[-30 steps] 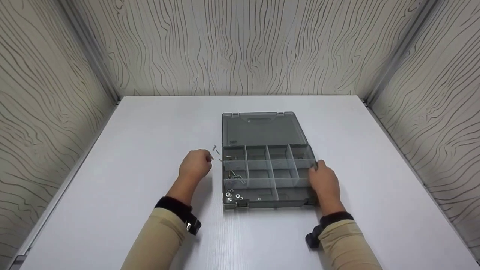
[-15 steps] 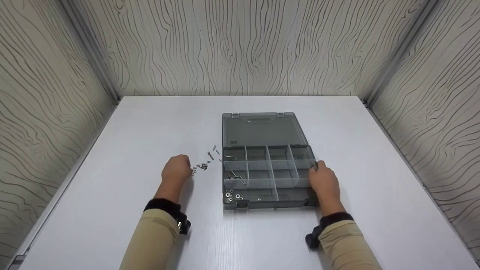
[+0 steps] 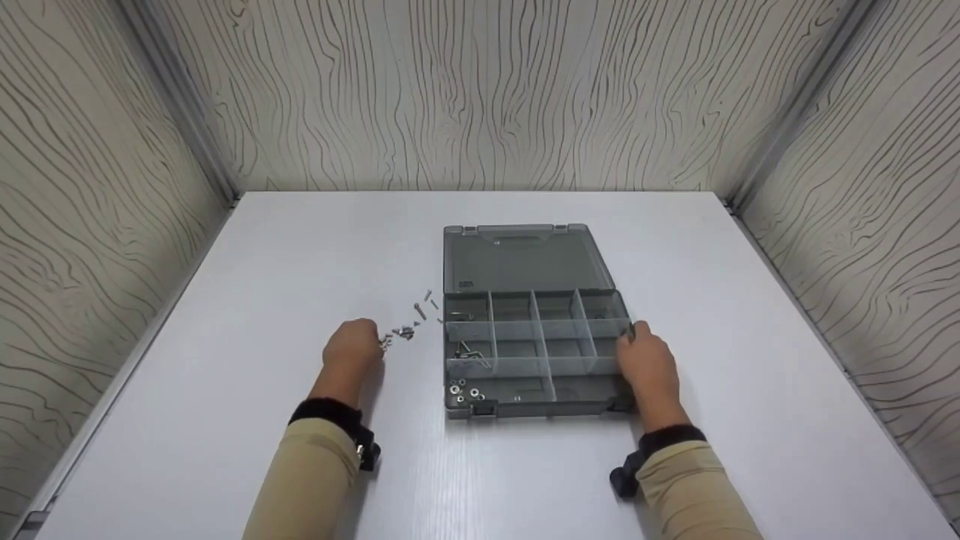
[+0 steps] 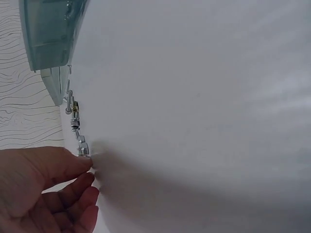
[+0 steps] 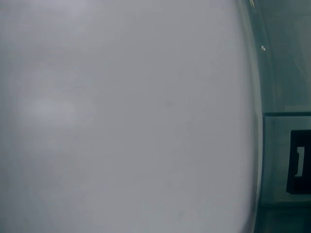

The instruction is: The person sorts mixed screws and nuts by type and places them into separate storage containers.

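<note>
A grey translucent compartment box [image 3: 517, 407] lies on the table with its lid [image 3: 529, 262] laid back. My right hand [image 3: 649, 367] grips the box's right wall; the right wrist view shows the box's front edge and dark latch [image 5: 299, 162], but not the hand. My left hand [image 3: 352, 351] is low over the table, left of the box. In the left wrist view, its thumb and curled fingers [image 4: 80, 189] are at the near end of a row of small nuts [image 4: 82, 146]. Whether anything is between the fingertips is hidden.
Loose screws [image 3: 420, 311] and small fasteners [image 3: 405, 331] lie between my left hand and the box. Several nuts [image 3: 474, 392] are in the front left compartment, and screws [image 3: 471, 352] in the one behind. Patterned walls [image 3: 480, 97] surround the white table [image 3: 315, 240].
My left hand has drawn back to the left, away from the box, uncovering the row of fasteners, then stayed nearly still. My right hand keeps its grip on the box.
</note>
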Demonstrator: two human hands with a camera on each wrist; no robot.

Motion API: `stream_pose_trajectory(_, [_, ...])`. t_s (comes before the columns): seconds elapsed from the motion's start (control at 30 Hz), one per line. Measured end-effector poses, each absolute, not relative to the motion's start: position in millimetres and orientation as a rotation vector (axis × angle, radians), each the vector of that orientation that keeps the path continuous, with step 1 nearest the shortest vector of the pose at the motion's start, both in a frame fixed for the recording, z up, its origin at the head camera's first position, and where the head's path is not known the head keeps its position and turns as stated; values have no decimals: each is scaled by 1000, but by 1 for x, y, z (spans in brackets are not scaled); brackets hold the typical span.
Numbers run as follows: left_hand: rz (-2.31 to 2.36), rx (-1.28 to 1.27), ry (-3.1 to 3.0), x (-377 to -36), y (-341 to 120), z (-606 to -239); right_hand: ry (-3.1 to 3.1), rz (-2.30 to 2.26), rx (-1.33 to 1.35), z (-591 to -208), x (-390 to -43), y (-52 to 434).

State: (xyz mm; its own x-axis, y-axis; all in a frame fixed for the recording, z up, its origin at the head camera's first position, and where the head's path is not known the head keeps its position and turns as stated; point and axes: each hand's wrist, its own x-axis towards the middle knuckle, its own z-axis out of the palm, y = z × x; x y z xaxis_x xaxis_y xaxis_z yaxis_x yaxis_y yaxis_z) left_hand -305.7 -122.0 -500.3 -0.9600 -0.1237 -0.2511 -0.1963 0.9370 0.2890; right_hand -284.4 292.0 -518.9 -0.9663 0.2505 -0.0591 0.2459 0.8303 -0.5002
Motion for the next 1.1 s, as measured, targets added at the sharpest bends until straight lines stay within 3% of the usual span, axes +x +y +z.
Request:
stream_pose_trajectory(0.67, [418,-174,2933,-303,-113,-499,-2991,822,-400,-518,-285,292])
stream_pose_trajectory(1.1, [552,231,3042,-293,-64,-463,-2984,826,-380,-519,-285,294])
